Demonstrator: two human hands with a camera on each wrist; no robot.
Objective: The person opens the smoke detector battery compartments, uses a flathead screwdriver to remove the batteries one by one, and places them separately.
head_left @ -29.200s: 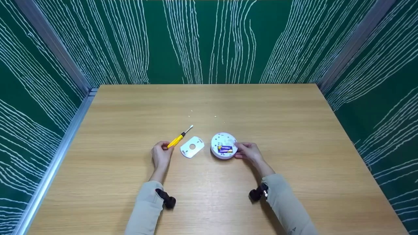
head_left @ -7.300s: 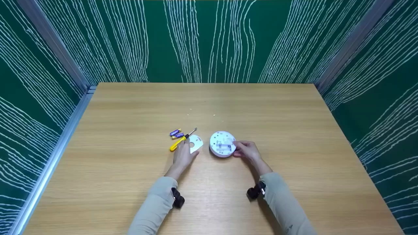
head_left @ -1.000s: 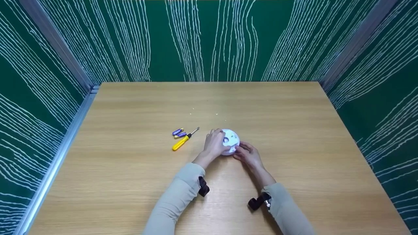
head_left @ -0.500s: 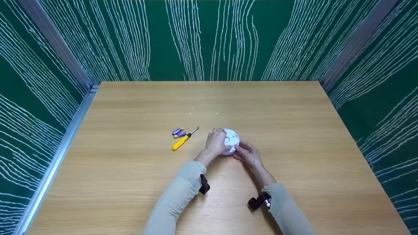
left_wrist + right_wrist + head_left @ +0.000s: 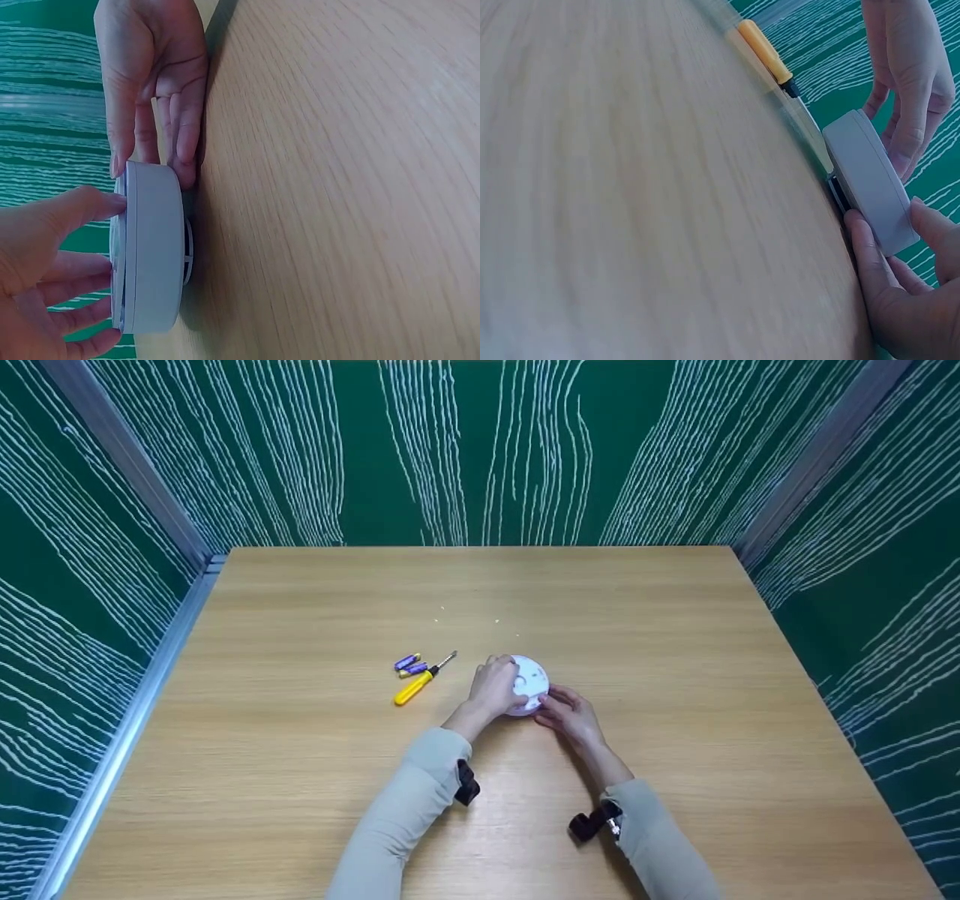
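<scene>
A round white smoke alarm [image 5: 157, 247] is held low over the wooden table, its raised vent side facing down. The white mounting plate [image 5: 532, 684] with a round hole lies across its upper face. My left hand [image 5: 494, 687] reaches over the plate from the left, thumb at the near edge and fingertips at the far side, gripping it. With my right hand [image 5: 574, 716] I hold the alarm's right side, thumb on the upper rim and fingers under it, as the right wrist view shows. Part of the plate is hidden under my left hand.
A yellow-handled screwdriver [image 5: 415, 688] lies left of the alarm, its tip pointing away to the right. Two purple batteries [image 5: 407, 662] lie just behind its handle. Small white crumbs dot the table [image 5: 637, 622] farther back. Green walls stand behind and at both sides.
Earlier my left hand held the screwdriver; since then the batteries have come out of the alarm and the plate has moved from the table onto it. Over the last second both hands stay nearly still.
</scene>
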